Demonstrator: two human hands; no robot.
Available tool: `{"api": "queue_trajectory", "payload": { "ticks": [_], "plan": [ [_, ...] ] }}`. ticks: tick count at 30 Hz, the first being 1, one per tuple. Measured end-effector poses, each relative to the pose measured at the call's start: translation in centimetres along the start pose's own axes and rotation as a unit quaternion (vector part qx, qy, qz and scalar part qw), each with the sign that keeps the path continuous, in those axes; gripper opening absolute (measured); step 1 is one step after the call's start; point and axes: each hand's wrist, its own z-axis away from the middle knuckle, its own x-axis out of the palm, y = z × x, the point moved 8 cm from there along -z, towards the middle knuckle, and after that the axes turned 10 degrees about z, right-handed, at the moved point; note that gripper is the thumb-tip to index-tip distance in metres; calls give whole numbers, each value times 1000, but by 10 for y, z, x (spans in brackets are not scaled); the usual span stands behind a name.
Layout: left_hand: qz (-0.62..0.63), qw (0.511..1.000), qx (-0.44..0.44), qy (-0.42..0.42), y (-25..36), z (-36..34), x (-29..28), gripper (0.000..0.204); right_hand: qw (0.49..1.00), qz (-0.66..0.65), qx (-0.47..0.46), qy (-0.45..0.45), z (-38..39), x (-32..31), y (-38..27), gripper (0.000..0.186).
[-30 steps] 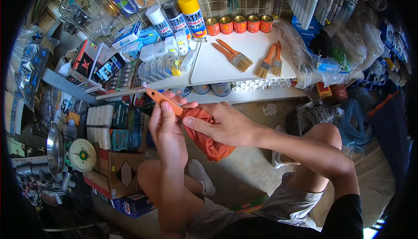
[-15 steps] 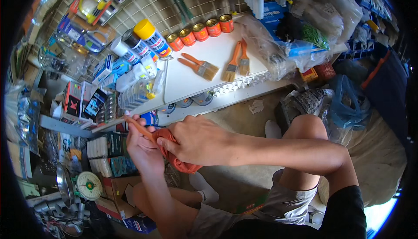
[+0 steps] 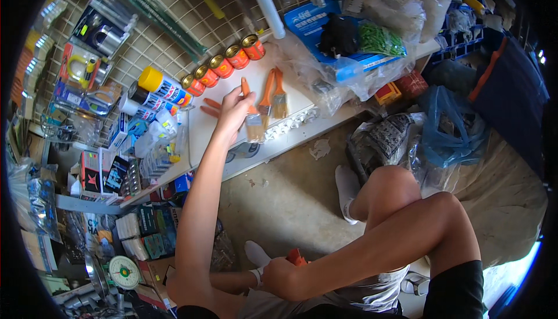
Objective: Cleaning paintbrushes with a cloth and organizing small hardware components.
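An orange-handled paintbrush [image 3: 253,112] is clasped by the left hand [image 3: 232,113], its bristles [image 3: 254,133] just right of it, and a red cloth [image 3: 296,257] is clutched in the right hand [image 3: 281,278].

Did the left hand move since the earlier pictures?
Yes. The left hand moved forward, from in front of the white shelf to over it, closer to the red cans.

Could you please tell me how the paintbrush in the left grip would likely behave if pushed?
The paintbrush in the left grip is probably stiff along its orange handle, which looks smooth and solid. Its pale bristles would likely flex, being free-ended fibres. Laid down, it seems unlikely to roll, given its wide head.
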Motion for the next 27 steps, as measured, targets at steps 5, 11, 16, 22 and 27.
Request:
{"api": "queue_trajectory", "payload": {
  "ticks": [5, 11, 16, 22, 27],
  "plan": [
    [-137, 988, 76, 6, -15, -75, 30, 33, 996, 65, 38, -40, -9, -2, 12, 23],
    [-327, 929, 125, 124, 9, -78, 65, 33, 998, 28, 60, -9, 26, -23, 30, 35],
    [-329, 933, 88, 118, 3, -86, 5, 29, 998, 52, 24, -7, 34, -60, 26, 37],
    [-419, 897, 89, 111, 24, -63, -20, 25, 996, 67, 27, -59, 9, -38, 23, 38],
    [-500, 855, -134, 38, -2, -27, -67, 39, 988, -13, 153, -11, -3, -37, 37, 32]
  ]
}}
